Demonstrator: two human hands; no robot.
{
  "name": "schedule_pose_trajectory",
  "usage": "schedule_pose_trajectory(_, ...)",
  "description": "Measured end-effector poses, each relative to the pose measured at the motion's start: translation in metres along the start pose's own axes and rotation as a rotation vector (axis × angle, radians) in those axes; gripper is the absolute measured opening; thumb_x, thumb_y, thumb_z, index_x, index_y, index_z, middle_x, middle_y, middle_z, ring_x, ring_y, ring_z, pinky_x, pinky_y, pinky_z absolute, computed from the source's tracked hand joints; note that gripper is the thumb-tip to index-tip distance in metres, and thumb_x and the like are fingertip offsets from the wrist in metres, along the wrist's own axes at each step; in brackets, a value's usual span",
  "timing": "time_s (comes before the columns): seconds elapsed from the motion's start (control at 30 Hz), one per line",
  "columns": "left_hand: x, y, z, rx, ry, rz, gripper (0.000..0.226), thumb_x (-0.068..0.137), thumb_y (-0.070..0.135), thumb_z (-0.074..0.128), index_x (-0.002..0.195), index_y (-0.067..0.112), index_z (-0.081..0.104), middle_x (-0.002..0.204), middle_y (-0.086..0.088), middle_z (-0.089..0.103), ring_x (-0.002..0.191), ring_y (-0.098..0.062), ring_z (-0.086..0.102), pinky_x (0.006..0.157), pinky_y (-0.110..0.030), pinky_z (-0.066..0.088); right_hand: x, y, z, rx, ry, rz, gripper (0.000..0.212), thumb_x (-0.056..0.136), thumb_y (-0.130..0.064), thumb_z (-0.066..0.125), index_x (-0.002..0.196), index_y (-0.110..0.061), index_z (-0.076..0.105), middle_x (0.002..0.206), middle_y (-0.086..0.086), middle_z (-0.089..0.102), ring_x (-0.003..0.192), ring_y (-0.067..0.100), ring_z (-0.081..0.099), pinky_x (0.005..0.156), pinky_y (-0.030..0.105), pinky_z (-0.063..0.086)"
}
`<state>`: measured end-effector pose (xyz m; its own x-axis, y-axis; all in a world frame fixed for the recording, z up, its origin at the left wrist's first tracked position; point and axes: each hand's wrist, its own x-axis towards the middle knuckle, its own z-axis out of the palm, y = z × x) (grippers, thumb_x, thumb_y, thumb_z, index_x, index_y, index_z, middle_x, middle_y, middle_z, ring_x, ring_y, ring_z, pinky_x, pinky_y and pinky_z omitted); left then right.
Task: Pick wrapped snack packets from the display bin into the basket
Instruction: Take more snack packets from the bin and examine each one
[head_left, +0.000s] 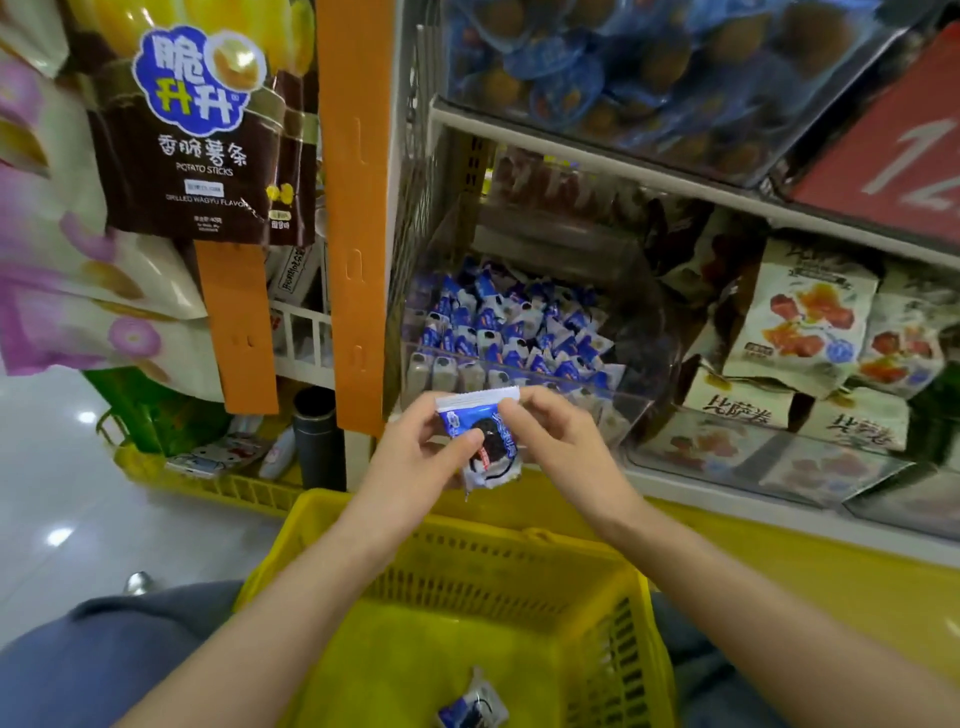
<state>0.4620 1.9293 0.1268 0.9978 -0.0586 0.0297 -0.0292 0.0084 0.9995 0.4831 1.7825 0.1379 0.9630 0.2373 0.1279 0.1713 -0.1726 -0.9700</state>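
Yellow plastic basket (644, 649) nearest the camera, slotted walls, sitting between the person's knees in grey-blue trousers (104, 654). One blue-and-white cookie packet (470, 709) already lies on the basket floor at the bottom edge of view.

Above the basket's far rim both hands meet on a second wrapped cookie packet (483, 441), blue and white with a dark sandwich cookie printed on it. Left hand (415, 447) grips it from the left, thumb across the front, fingers behind. Right hand (556, 441) pinches its upper right edge, fingers curled. The packet is upright, slightly tilted, in the air and clear of the bin.

Just behind the hands is the clear display bin (613, 400), on the lower shelf, with a heap of the same blue-white packets (509, 322) inside. Right of it, a neighbouring clear bin with cream packs printed with red food pictures (810, 317).

Left of the bin: an orange hanging strip (358, 208), a dark flask (317, 436) standing at its foot, and another yellow basket (218, 488) on the floor with small items in it. Higher left, a brown potato sticks bag (202, 135) hangs.

Top shelf: a bin of blue-lidded cups (623, 67), blurred, and a red sign (893, 150) at far right.
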Motion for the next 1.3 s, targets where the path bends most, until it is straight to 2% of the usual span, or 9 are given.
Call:
schedule_pose_trajectory(0.13,0.000,-0.004,0.006,-0.047,0.023,-0.004,0.017,0.090,0.013,0.056,0.107,0.014,0.061,0.094,-0.003,0.069,0.082,-0.008,0.066,0.072,-0.029,0.056,-0.001,0.008,0.002,0.017,0.066,-0.013,0.010,0.090,-0.008,0.056,0.095,-0.012,0.064,0.081,-0.005,0.067,0.071,-0.002,0.061,0.061,0.011,0.046)
schedule_pose_trajectory(0.3,0.004,-0.008,0.012,-0.160,0.091,-0.093,0.019,0.094,0.024,0.050,0.086,0.013,0.063,0.077,-0.001,0.069,0.076,-0.013,0.069,0.066,-0.036,0.057,-0.002,0.010,0.000,-0.035,0.073,0.014,0.007,0.090,-0.011,0.057,0.088,-0.009,0.064,0.086,0.013,0.069,0.078,0.019,0.066,0.068,0.031,0.055)
schedule_pose_trajectory(0.53,0.007,-0.013,0.016,-0.251,0.074,-0.219,0.025,0.095,0.027,0.048,0.080,0.024,0.067,0.072,0.002,0.071,0.072,-0.012,0.069,0.067,-0.035,0.054,-0.010,0.010,-0.001,-0.469,0.115,-0.191,0.008,0.089,-0.018,0.059,0.089,-0.012,0.064,0.081,0.001,0.066,0.075,0.014,0.063,0.068,0.038,0.053)
schedule_pose_trajectory(0.6,0.008,-0.014,0.015,-0.269,-0.006,-0.245,0.018,0.092,0.033,0.052,0.092,0.024,0.067,0.083,0.002,0.073,0.081,-0.014,0.069,0.074,-0.037,0.055,-0.009,0.010,-0.004,-0.397,0.175,-0.141,0.007,0.090,-0.017,0.058,0.088,-0.012,0.063,0.080,0.005,0.066,0.075,0.019,0.063,0.067,0.041,0.054)
schedule_pose_trajectory(0.73,0.005,-0.016,0.016,-0.215,-0.107,-0.253,0.051,0.066,0.035,0.070,0.111,0.014,0.059,0.096,-0.002,0.073,0.085,-0.015,0.070,0.072,-0.028,0.056,-0.004,0.006,-0.012,-0.060,0.315,0.079,0.006,0.093,-0.009,0.052,0.094,-0.007,0.058,0.090,0.015,0.068,0.075,0.019,0.067,0.059,0.028,0.057)
schedule_pose_trajectory(0.87,0.004,-0.017,0.017,-0.164,0.024,-0.186,0.025,0.079,0.014,0.070,0.102,0.011,0.062,0.094,-0.007,0.070,0.075,-0.011,0.069,0.065,-0.018,0.055,-0.006,0.007,-0.017,0.167,0.242,0.257,0.008,0.094,-0.005,0.049,0.100,-0.007,0.053,0.094,0.009,0.068,0.074,0.010,0.068,0.062,0.024,0.058)
schedule_pose_trajectory(1.07,0.009,-0.016,0.012,-0.010,0.131,-0.070,0.023,0.080,0.012,0.070,0.101,0.017,0.063,0.090,0.003,0.068,0.079,-0.004,0.063,0.064,-0.012,0.051,-0.013,0.011,-0.031,-0.162,-0.098,0.366,0.039,0.082,-0.001,0.065,0.118,-0.010,0.050,0.104,0.009,0.067,0.086,0.013,0.064,0.071,0.021,0.054)
schedule_pose_trajectory(1.2,0.008,-0.014,0.011,0.092,0.074,-0.014,0.019,0.078,0.006,0.071,0.091,0.018,0.064,0.081,0.008,0.065,0.066,0.005,0.062,0.059,-0.008,0.049,-0.017,0.015,-0.028,-0.211,-0.052,0.280,0.035,0.080,-0.025,0.070,0.111,-0.021,0.054,0.101,-0.004,0.067,0.092,0.008,0.064,0.083,0.024,0.053)
schedule_pose_trajectory(1.3,0.006,-0.013,0.012,0.142,0.056,0.002,0.022,0.077,0.007,0.072,0.083,0.025,0.061,0.078,0.012,0.064,0.064,0.006,0.062,0.057,-0.010,0.050,-0.017,0.015,-0.026,-0.232,0.026,0.226,0.029,0.079,-0.031,0.069,0.104,-0.018,0.060,0.097,0.001,0.068,0.090,0.018,0.065,0.082,0.032,0.054)
